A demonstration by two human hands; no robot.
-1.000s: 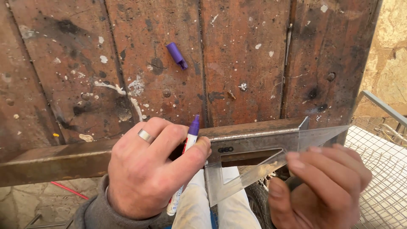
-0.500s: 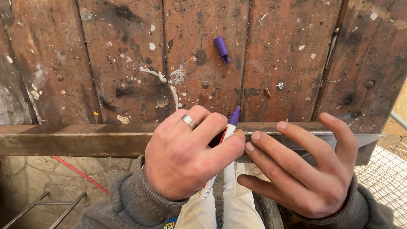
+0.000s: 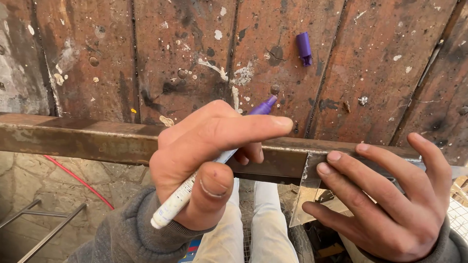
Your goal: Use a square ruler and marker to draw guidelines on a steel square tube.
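Marker: a white-barrelled marker pen with a purple tip [image 3: 222,160] lies pinched in the left hand [image 3: 204,165], tip pointing up and away over the far edge of the bar, barrel end sticking out below the thumb. A second ago it stood more upright at the bar's near face; now it is tilted back and lifted above the top.
Left hand fingers: thumb pressed on the barrel from below, forefinger stretched out straight above it, the other fingers curled under (a ring seen earlier is now hidden).
Bar: a long rusty rectangular steel tube [image 3: 83,139] runs across the view, resting on the bench edge. It is level, as it was before.
Square: a grey metal try square [image 3: 312,187] hangs against the bar's near face just right of the marker; half a second ago the right hand covered it almost wholly, and now its lower blade shows.
Right hand [image 3: 390,199]: fingers spread wide and laid flat on the square and bar, pressing both together.
Cap: a small purple plastic pen cap [image 3: 304,48] lies well apart on the bench, unmoved.
Bench: dark, paint-spattered wooden planks [image 3: 97,58].
Judgement: with the tip lifted off the steel and the square still clamped, the marking stroke looks finished or paused; no drawn line can be made out.
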